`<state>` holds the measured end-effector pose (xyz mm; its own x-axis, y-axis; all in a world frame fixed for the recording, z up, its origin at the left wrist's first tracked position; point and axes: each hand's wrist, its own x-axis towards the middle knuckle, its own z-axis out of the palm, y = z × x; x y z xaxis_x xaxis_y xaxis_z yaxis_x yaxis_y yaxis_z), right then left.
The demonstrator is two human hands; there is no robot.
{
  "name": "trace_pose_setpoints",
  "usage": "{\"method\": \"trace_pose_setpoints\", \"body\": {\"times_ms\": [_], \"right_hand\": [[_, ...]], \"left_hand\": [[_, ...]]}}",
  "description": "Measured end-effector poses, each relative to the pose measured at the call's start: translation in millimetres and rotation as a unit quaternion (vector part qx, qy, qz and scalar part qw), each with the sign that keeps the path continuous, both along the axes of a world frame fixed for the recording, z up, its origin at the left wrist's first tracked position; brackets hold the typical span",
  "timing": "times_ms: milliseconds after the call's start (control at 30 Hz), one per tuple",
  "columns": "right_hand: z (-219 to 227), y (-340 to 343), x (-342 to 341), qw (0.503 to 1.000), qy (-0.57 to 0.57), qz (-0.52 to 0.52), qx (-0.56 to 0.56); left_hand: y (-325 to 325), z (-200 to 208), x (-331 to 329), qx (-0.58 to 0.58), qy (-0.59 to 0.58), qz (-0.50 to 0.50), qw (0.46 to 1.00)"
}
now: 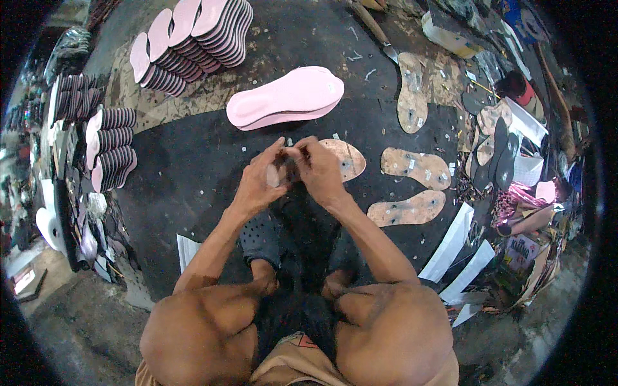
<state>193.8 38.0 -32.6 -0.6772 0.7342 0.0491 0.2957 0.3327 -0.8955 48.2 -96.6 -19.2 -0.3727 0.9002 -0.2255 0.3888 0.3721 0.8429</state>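
Observation:
My left hand (259, 179) and my right hand (320, 168) meet in front of me, above the dark work surface, with fingertips pinched close together. Something small sits between them, partly pale and partly dark, but the fingers and blur hide what it is. Just beside my right hand lies a brown insole-shaped template (349, 159), its left end covered by that hand. Beyond both hands rests a pair of pink insoles (283, 98), one on top of the other, with a small pale mark at the right end.
Tall stacks of pink and dark insoles (193, 38) stand at the far left, with smaller stacks (112, 145) nearer. More brown templates (417, 168) lie to the right, below a wooden-handled tool (373, 27). White strips (449, 243) and piled scraps line the right edge.

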Motion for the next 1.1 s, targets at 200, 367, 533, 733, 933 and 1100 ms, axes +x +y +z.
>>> {"method": "trace_pose_setpoints", "body": {"times_ms": [200, 367, 533, 733, 933, 1100], "right_hand": [[1, -31, 16, 0.999, 0.019, -0.018, 0.028], [7, -32, 37, 0.995, 0.081, -0.009, 0.062], [48, 20, 65, 0.982, 0.068, -0.175, 0.003], [10, 47, 129, 0.958, 0.032, -0.277, -0.071], [-14, 29, 119, 0.969, -0.019, -0.213, -0.125], [-5, 26, 119, 0.966, -0.122, -0.211, -0.088]], "left_hand": [[-6, 2, 5, 0.003, 0.034, -0.014, 0.999], [0, -7, -9, 0.105, 0.229, -0.018, 0.968], [53, 32, -75, 0.140, 0.257, 0.014, 0.956], [8, 22, -23, 0.082, 0.122, -0.003, 0.989], [-12, -15, 1, 0.059, 0.114, -0.056, 0.990], [-5, -15, 4, 0.066, 0.116, -0.073, 0.988]]}}
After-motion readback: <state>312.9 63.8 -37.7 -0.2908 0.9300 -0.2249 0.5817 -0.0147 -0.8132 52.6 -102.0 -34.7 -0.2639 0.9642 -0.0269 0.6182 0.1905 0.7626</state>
